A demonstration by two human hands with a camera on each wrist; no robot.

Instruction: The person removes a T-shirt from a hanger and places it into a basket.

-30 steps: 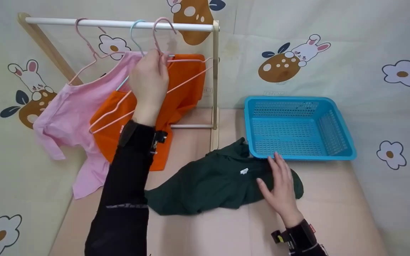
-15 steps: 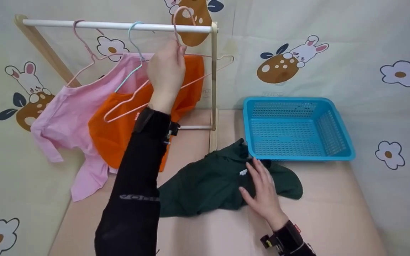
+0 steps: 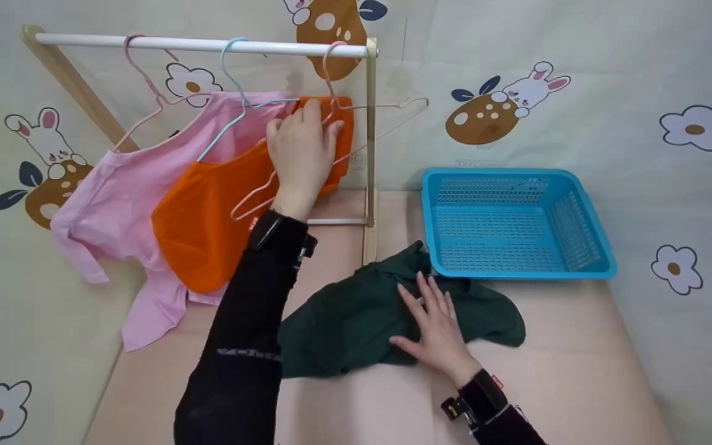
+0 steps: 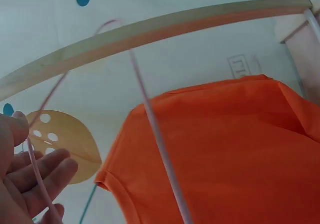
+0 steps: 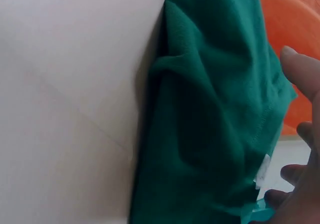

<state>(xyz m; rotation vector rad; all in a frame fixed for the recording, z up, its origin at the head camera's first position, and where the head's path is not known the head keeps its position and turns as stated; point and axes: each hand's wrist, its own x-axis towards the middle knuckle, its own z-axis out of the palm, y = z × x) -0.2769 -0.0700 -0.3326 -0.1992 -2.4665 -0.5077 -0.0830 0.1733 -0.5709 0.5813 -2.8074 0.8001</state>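
In the head view a pink hanger hangs by its hook at the right end of the white rod, with no garment on it. My left hand is at this hanger, fingers apart; the left wrist view has its wire running past the loosened thumb and fingers. Behind it an orange garment hangs from a light blue hanger. My right hand is spread over a dark green garment lying on the table; contact is unclear in the right wrist view.
A pink garment hangs on another pink hanger at the left of the rack. To the right a blue basket stands on the table, against the printed wall covering.
My left hand has moved right and down with the pink hanger, whose hook now rests on the rod; its fingers have loosened. My right hand has shifted left over the green garment.
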